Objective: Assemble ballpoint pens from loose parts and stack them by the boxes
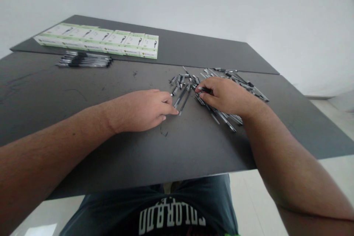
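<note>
My right hand (221,94) is over a heap of loose pen parts (228,120), its thumb and fingers closed on a dark pen part (205,90); most of that piece is hidden by the hand. My left hand (148,110) rests low on the table left of the heap, fingers bent and somewhat apart. Its index fingertip touches or nearly touches the near end of a thin pen refill (184,102). Another slim refill lies alongside. Small clear and black pen caps (181,78) are scattered just beyond the left fingers.
A row of white and green boxes (149,47) with pen pictures stands at the back left of the dark table (155,151). In front of them lies a bundle of assembled black-grip pens (84,60). A seam crosses the tabletop behind the heap. A white wall rises beyond.
</note>
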`<state>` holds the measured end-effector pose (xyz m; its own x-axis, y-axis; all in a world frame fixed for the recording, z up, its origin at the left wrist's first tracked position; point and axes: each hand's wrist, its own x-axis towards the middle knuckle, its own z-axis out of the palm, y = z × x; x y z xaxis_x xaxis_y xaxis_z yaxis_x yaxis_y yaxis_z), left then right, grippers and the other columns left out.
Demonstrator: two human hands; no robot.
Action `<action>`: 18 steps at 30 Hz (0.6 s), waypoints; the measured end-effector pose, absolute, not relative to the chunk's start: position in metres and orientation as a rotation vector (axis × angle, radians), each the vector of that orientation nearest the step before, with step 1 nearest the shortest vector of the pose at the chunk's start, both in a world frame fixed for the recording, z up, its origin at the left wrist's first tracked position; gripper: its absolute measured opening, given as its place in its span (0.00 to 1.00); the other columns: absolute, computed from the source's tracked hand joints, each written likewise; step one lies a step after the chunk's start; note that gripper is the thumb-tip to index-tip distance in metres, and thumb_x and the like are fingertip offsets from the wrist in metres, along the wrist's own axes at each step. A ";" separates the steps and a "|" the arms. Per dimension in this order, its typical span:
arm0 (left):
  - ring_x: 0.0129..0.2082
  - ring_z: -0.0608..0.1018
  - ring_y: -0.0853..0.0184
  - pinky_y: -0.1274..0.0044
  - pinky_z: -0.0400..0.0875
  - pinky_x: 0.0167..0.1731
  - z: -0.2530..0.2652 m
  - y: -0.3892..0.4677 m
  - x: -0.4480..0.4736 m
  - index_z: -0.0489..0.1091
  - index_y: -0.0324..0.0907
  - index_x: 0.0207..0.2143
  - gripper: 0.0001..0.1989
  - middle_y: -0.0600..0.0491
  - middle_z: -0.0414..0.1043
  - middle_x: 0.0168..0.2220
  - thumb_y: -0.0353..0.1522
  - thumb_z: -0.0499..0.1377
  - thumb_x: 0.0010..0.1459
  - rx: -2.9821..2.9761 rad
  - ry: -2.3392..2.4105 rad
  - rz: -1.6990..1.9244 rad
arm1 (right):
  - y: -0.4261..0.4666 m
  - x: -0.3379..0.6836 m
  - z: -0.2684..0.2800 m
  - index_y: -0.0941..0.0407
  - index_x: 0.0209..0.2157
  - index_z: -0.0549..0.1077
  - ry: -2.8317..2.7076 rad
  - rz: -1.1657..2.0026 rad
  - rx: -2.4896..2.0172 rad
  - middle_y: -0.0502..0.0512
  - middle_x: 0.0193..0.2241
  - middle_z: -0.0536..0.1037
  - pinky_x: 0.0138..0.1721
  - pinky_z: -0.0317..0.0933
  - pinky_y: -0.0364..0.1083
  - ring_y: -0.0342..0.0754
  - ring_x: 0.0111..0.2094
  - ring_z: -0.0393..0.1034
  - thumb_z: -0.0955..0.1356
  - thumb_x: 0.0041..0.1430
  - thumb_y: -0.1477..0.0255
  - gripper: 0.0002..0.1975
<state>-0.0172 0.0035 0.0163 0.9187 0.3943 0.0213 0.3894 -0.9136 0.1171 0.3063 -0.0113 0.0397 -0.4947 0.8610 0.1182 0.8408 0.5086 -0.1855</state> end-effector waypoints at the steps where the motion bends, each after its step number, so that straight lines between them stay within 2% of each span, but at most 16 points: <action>1: 0.55 0.85 0.55 0.65 0.77 0.60 0.016 0.004 -0.017 0.86 0.49 0.64 0.22 0.46 0.84 0.57 0.30 0.61 0.73 2.969 0.606 0.063 | -0.011 0.306 0.040 0.56 0.56 0.87 -2.556 0.156 -1.463 0.63 0.49 0.90 0.54 0.71 0.54 0.60 0.49 0.83 0.69 0.72 0.69 0.18; 6: 0.56 0.85 0.55 0.67 0.76 0.61 0.017 0.005 -0.019 0.87 0.45 0.58 0.18 0.45 0.86 0.56 0.30 0.60 0.74 2.979 0.598 0.077 | -0.012 0.306 0.041 0.55 0.56 0.87 -2.553 0.181 -1.476 0.63 0.48 0.90 0.53 0.70 0.54 0.60 0.47 0.82 0.69 0.72 0.68 0.18; 9: 0.51 0.85 0.56 0.67 0.76 0.56 0.021 0.004 -0.019 0.87 0.43 0.47 0.14 0.46 0.86 0.48 0.32 0.59 0.76 2.998 0.644 0.045 | -0.012 0.305 0.041 0.55 0.55 0.87 -2.551 0.186 -1.486 0.63 0.47 0.90 0.52 0.70 0.54 0.59 0.44 0.81 0.69 0.71 0.67 0.18; 12: 0.43 0.83 0.56 0.67 0.74 0.49 0.026 0.003 -0.017 0.82 0.43 0.38 0.13 0.46 0.84 0.41 0.35 0.61 0.76 2.990 0.750 -0.023 | -0.013 0.304 0.042 0.55 0.56 0.88 -2.556 0.180 -1.500 0.62 0.45 0.89 0.50 0.69 0.53 0.58 0.42 0.80 0.69 0.72 0.66 0.19; 15: 0.40 0.81 0.56 0.67 0.72 0.45 0.029 0.004 -0.017 0.79 0.44 0.34 0.13 0.46 0.81 0.36 0.37 0.62 0.74 2.955 0.892 -0.094 | -0.014 0.303 0.043 0.55 0.56 0.87 -2.572 0.174 -1.505 0.62 0.45 0.89 0.49 0.69 0.53 0.57 0.41 0.79 0.69 0.72 0.66 0.20; 18: 0.37 0.80 0.56 0.67 0.70 0.40 0.028 0.007 -0.018 0.80 0.45 0.36 0.11 0.47 0.81 0.36 0.38 0.63 0.72 2.910 1.020 -0.120 | -0.015 0.303 0.044 0.54 0.55 0.87 -2.569 0.175 -1.508 0.61 0.46 0.90 0.50 0.69 0.53 0.58 0.42 0.80 0.69 0.72 0.66 0.18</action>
